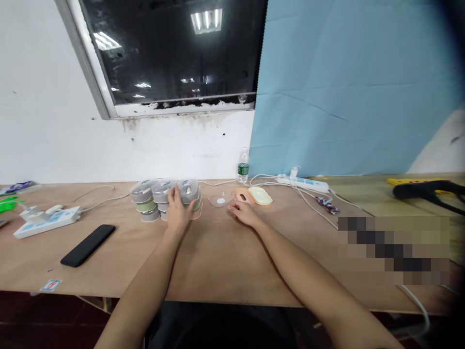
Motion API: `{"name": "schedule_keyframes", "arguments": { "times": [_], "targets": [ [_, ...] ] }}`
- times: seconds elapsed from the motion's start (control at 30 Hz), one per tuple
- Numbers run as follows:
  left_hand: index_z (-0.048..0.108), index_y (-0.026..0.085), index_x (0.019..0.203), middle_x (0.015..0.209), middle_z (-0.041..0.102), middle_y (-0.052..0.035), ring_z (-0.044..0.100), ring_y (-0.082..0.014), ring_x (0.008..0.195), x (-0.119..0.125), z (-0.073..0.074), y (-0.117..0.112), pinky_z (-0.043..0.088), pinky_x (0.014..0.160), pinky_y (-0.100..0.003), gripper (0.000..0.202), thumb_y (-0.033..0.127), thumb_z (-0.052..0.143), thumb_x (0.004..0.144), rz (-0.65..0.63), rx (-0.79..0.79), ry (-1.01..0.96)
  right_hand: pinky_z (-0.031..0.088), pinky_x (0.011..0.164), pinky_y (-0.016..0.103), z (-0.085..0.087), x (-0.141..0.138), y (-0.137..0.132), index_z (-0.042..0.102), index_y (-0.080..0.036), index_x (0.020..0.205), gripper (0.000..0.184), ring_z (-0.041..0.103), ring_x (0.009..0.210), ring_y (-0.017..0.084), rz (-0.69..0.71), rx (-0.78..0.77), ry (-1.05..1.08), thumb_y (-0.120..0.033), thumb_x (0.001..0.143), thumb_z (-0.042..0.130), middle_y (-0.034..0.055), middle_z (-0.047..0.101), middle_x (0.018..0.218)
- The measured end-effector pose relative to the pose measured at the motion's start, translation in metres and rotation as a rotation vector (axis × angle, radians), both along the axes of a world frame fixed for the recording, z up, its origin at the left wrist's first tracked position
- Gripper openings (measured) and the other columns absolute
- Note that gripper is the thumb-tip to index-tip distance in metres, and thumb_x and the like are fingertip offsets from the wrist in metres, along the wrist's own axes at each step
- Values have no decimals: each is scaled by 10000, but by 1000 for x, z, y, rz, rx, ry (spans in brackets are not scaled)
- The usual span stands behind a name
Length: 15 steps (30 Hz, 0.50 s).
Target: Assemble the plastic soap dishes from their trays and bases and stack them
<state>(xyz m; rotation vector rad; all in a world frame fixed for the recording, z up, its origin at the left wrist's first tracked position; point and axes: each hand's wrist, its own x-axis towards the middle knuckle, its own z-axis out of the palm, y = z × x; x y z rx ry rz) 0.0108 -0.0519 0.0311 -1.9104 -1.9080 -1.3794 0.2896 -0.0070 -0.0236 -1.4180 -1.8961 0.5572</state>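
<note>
My left hand point(178, 212) has its fingers spread against the front of the right-hand stack of small containers point(189, 192), thumb on its right side. More stacked containers with clear grey lids and grey or green bodies, the middle stack point(163, 192) and the left stack point(146, 198), stand beside it. My right hand point(244, 213) has its fingers curled together at the right edge of a clear round lid point(220, 200); what they grip, if anything, is too small to tell. Just behind that hand lie an orange piece with a dark slot point(248, 195) and a pale yellow lid point(261, 196).
A black phone point(88, 245) and a white power strip point(47, 221) lie on the left. Near the wall stand a water bottle point(243, 166) and a second power strip point(303, 183), with white cables trailing over the table. A black-handled tool point(425, 191) is far right.
</note>
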Motion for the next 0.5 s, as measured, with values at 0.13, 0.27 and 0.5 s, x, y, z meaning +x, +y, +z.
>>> {"name": "schedule_keyframes", "arguments": {
  "times": [0.13, 0.27, 0.5],
  "targets": [
    [222, 177, 1484, 1509, 285, -183, 487, -343, 1252, -1, -2, 3, 509, 908, -447, 817, 526, 566, 831, 24, 3, 3, 367, 585, 233, 1, 0, -1, 622, -175, 787, 337, 562, 624, 144, 1, 27, -33, -492, 840, 521, 11, 646, 644],
    [266, 210, 1459, 1491, 314, -174, 444, -331, 1296, -2, -2, 4, 490, 944, -449, 758, 506, 576, 834, -18, 79, -15, 357, 597, 233, 4, -1, -4, 630, -184, 785, 323, 556, 659, 148, 1, 31, -51, -485, 839, 526, 7, 648, 677],
    [356, 188, 1387, 1416, 382, -186, 626, -201, 931, 3, 0, -6, 537, 795, -361, 602, 400, 569, 866, -215, 219, -31, 372, 673, 265, 15, 5, -4, 640, -218, 825, 240, 560, 754, 172, -265, 244, -101, -405, 870, 497, 25, 661, 799]
  ]
}}
